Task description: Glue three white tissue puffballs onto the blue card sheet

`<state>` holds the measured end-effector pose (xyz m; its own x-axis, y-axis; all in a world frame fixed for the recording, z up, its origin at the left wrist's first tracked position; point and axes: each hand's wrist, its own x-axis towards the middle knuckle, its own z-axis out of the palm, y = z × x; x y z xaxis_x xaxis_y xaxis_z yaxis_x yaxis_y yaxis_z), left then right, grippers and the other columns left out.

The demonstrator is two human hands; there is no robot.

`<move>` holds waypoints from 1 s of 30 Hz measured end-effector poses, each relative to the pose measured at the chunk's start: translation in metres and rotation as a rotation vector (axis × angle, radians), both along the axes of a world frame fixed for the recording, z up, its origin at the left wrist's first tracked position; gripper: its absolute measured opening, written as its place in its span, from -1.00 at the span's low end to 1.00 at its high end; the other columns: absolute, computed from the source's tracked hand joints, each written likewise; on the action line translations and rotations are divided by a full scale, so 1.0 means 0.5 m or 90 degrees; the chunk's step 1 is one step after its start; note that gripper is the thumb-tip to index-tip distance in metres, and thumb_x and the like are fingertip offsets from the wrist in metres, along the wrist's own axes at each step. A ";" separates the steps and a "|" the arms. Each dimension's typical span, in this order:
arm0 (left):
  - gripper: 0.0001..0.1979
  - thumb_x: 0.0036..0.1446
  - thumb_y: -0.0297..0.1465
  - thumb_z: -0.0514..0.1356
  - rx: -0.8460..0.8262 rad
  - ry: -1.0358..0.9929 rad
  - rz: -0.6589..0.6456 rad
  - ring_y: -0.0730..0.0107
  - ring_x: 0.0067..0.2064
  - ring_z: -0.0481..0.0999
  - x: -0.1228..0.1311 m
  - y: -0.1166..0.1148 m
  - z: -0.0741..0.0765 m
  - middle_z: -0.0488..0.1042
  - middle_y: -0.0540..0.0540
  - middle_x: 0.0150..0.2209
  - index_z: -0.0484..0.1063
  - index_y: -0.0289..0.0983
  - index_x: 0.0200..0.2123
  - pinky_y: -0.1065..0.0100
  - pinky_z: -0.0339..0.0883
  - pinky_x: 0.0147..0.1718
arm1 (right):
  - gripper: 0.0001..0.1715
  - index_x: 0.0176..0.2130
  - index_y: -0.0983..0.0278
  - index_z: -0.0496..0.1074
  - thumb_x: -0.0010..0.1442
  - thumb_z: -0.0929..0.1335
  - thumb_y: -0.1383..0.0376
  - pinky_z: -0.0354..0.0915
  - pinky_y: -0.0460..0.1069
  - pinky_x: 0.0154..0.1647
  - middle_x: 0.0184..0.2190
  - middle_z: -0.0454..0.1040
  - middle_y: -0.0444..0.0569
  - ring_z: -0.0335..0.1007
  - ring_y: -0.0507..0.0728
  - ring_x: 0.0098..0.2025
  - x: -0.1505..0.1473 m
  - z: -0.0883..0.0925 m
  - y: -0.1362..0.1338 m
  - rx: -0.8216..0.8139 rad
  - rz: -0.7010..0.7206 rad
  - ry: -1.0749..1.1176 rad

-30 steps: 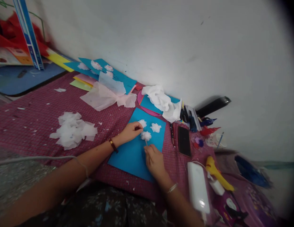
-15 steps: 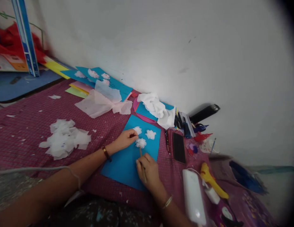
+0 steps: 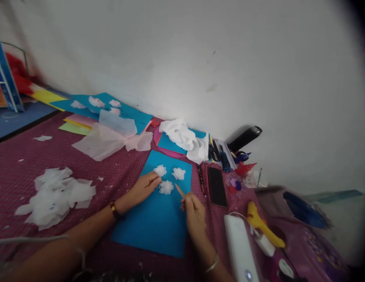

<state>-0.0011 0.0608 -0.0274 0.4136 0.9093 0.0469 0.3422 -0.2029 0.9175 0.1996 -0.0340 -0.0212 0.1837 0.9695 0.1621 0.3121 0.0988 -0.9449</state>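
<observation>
A blue sheet point(image 3: 154, 219) lies on the checked cloth, with three white ruffled paper flowers near its top: one at upper left point(image 3: 160, 170), one at right point(image 3: 178, 173) and a lower one point(image 3: 166, 187). My left hand point(image 3: 144, 187) rests on the sheet's left part, its closed fingertips beside the upper left and lower flowers; whether they hold anything is hidden. My right hand point(image 3: 194, 211) grips a thin wooden pencil-like stick point(image 3: 180, 191), its tip just right of the lower flower and apart from it.
White tissue pieces point(image 3: 57, 196) are heaped at left. Behind lie thin tissue sheets point(image 3: 107, 137), crumpled white paper point(image 3: 182, 135) and blue cards with flowers point(image 3: 126, 111). To the right are a phone point(image 3: 217, 187), scissors point(image 3: 214, 150), a white power bank-like block point(image 3: 240, 246) and a yellow glue gun point(image 3: 263, 225).
The view has shifted, so the table things appear farther left. My right hand has moved the stick away from the lower flower, to its right. My left hand stays by the flowers.
</observation>
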 end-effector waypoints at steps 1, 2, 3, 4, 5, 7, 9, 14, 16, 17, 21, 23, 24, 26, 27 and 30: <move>-0.65 0.27 -0.20 -0.01 0.006 0.009 -0.001 0.40 -0.41 0.31 -0.001 -0.002 0.002 0.30 0.01 -0.46 0.28 -0.27 -0.50 0.39 0.19 -0.39 | -0.59 -0.44 0.22 0.37 0.33 0.20 0.08 0.18 -0.06 -0.51 -0.58 0.29 -0.16 0.25 0.06 -0.52 0.005 -0.003 0.006 -0.016 -0.012 0.031; -0.64 0.27 -0.21 -0.02 0.004 0.012 -0.003 0.40 -0.41 0.29 -0.002 -0.004 0.003 0.28 0.01 -0.47 0.26 -0.26 -0.51 0.39 0.18 -0.39 | -0.59 -0.44 0.22 0.37 0.32 0.20 0.06 0.18 -0.07 -0.51 -0.59 0.29 -0.17 0.25 0.06 -0.52 0.010 -0.007 0.011 -0.031 -0.022 0.059; -0.62 0.28 -0.20 -0.04 -0.005 0.009 -0.006 0.41 -0.44 0.26 -0.004 -0.007 0.004 0.24 0.03 -0.50 0.22 -0.25 -0.54 0.39 0.15 -0.41 | -0.59 -0.43 0.22 0.37 0.31 0.21 0.06 0.19 -0.07 -0.51 -0.60 0.29 -0.17 0.26 0.05 -0.53 0.013 -0.011 0.016 -0.044 -0.030 0.086; -0.60 0.29 -0.19 -0.07 -0.018 0.002 -0.011 0.43 -0.47 0.20 -0.006 -0.010 0.005 0.18 0.04 -0.53 0.16 -0.24 -0.56 0.39 0.11 -0.44 | -0.60 -0.43 0.22 0.37 0.31 0.22 0.05 0.20 -0.07 -0.50 -0.60 0.29 -0.17 0.26 0.05 -0.53 0.016 -0.015 0.019 -0.058 -0.033 0.109; -0.59 0.29 -0.18 -0.09 -0.030 -0.005 -0.018 0.44 -0.50 0.14 -0.009 -0.013 0.005 0.11 0.06 -0.55 0.09 -0.23 -0.58 0.38 0.07 -0.47 | -0.60 -0.42 0.22 0.37 0.31 0.22 0.05 0.20 -0.08 -0.50 -0.60 0.29 -0.17 0.27 0.05 -0.52 0.018 -0.018 0.022 -0.072 -0.033 0.127; -0.59 0.30 -0.18 -0.14 -0.043 -0.007 -0.037 0.45 -0.52 0.02 -0.015 -0.019 0.007 -0.01 0.07 -0.57 -0.03 -0.21 -0.58 0.37 -0.01 -0.50 | -0.62 -0.42 0.22 0.37 0.31 0.23 0.07 0.21 -0.08 -0.49 -0.59 0.30 -0.17 0.27 0.04 -0.51 0.018 -0.022 0.024 -0.099 -0.022 0.144; -0.61 0.30 -0.19 -0.18 -0.041 0.003 -0.054 0.45 -0.51 -0.01 -0.022 -0.024 0.009 -0.04 0.07 -0.55 -0.07 -0.20 -0.57 0.35 -0.04 -0.50 | -0.64 -0.41 0.22 0.37 0.32 0.23 0.09 0.20 -0.09 -0.48 -0.56 0.29 -0.16 0.26 0.04 -0.50 0.016 -0.021 0.023 -0.115 0.009 0.134; -0.61 0.33 -0.22 -0.22 -0.052 0.025 -0.065 0.44 -0.49 0.05 -0.030 -0.026 0.017 0.03 0.06 -0.54 -0.02 -0.20 -0.55 0.33 0.01 -0.45 | -0.80 -0.25 0.21 0.44 0.30 0.26 0.21 0.24 -0.08 -0.38 -0.39 0.35 -0.12 0.30 0.03 -0.41 0.008 -0.004 0.020 -0.095 0.134 0.065; -0.60 0.33 -0.22 -0.22 -0.057 0.027 -0.068 0.45 -0.50 0.05 -0.029 -0.026 0.019 0.03 0.07 -0.55 -0.01 -0.20 -0.56 0.34 0.02 -0.45 | -0.82 -0.23 0.20 0.46 0.30 0.26 0.26 0.24 -0.07 -0.33 -0.36 0.37 -0.10 0.33 0.05 -0.35 0.005 0.001 0.021 -0.082 0.176 0.033; -0.60 0.33 -0.22 -0.22 -0.058 0.029 -0.069 0.45 -0.50 0.05 -0.029 -0.025 0.019 0.03 0.07 -0.54 -0.01 -0.21 -0.56 0.34 0.03 -0.45 | -0.82 -0.24 0.21 0.46 0.30 0.26 0.28 0.24 -0.07 -0.31 -0.36 0.38 -0.10 0.34 0.05 -0.34 0.004 0.002 0.021 -0.077 0.191 0.020; -0.61 0.33 -0.21 -0.20 -0.059 0.035 -0.072 0.46 -0.49 0.05 -0.026 -0.024 0.016 0.05 0.07 -0.54 0.01 -0.22 -0.55 0.36 0.03 -0.44 | -0.82 -0.30 0.24 0.46 0.28 0.27 0.32 0.22 -0.08 -0.32 -0.40 0.38 -0.10 0.33 0.04 -0.36 0.004 0.004 0.017 -0.065 0.209 0.007; -0.60 0.33 -0.20 -0.19 -0.059 0.028 -0.085 0.47 -0.49 0.04 -0.026 -0.021 0.013 0.04 0.08 -0.54 0.01 -0.22 -0.54 0.37 0.02 -0.46 | -0.81 -0.31 0.24 0.47 0.28 0.28 0.30 0.22 -0.08 -0.34 -0.40 0.39 -0.10 0.33 0.04 -0.38 0.006 0.005 0.014 -0.068 0.182 0.036; -0.60 0.32 -0.19 -0.19 -0.058 0.023 -0.092 0.48 -0.49 0.03 -0.027 -0.019 0.011 0.02 0.08 -0.54 0.00 -0.22 -0.54 0.37 0.01 -0.47 | -0.80 -0.32 0.24 0.47 0.27 0.28 0.28 0.21 -0.08 -0.36 -0.42 0.39 -0.10 0.32 0.04 -0.40 0.007 0.004 0.014 -0.070 0.156 0.061; -0.59 0.32 -0.17 -0.19 -0.055 0.017 -0.100 0.49 -0.49 0.01 -0.029 -0.015 0.006 0.00 0.08 -0.54 -0.01 -0.22 -0.55 0.38 -0.01 -0.48 | -0.78 -0.37 0.25 0.47 0.26 0.30 0.24 0.20 -0.09 -0.41 -0.45 0.39 -0.12 0.30 0.02 -0.44 0.011 0.000 0.015 -0.082 0.091 0.128; -0.59 0.32 -0.16 -0.20 -0.053 0.014 -0.098 0.49 -0.50 0.00 -0.029 -0.014 0.003 0.00 0.08 -0.54 -0.01 -0.22 -0.55 0.38 -0.02 -0.48 | -0.77 -0.40 0.25 0.46 0.24 0.31 0.22 0.20 -0.10 -0.43 -0.48 0.40 -0.12 0.30 0.02 -0.47 0.013 -0.005 0.018 -0.088 0.058 0.164; -0.57 0.33 -0.13 -0.19 -0.055 0.005 -0.090 0.50 -0.51 -0.02 -0.028 -0.015 -0.004 -0.01 0.08 -0.55 -0.01 -0.22 -0.55 0.38 -0.05 -0.51 | -0.78 -0.40 0.25 0.46 0.19 0.35 0.17 0.19 -0.10 -0.44 -0.51 0.42 -0.14 0.29 0.01 -0.50 0.018 -0.021 0.023 -0.104 0.001 0.251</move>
<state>-0.0151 0.0531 -0.0292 0.5377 0.8425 -0.0325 0.3235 -0.1705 0.9307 0.2084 -0.0225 -0.0315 0.1987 0.9771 -0.0763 -0.0758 -0.0623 -0.9952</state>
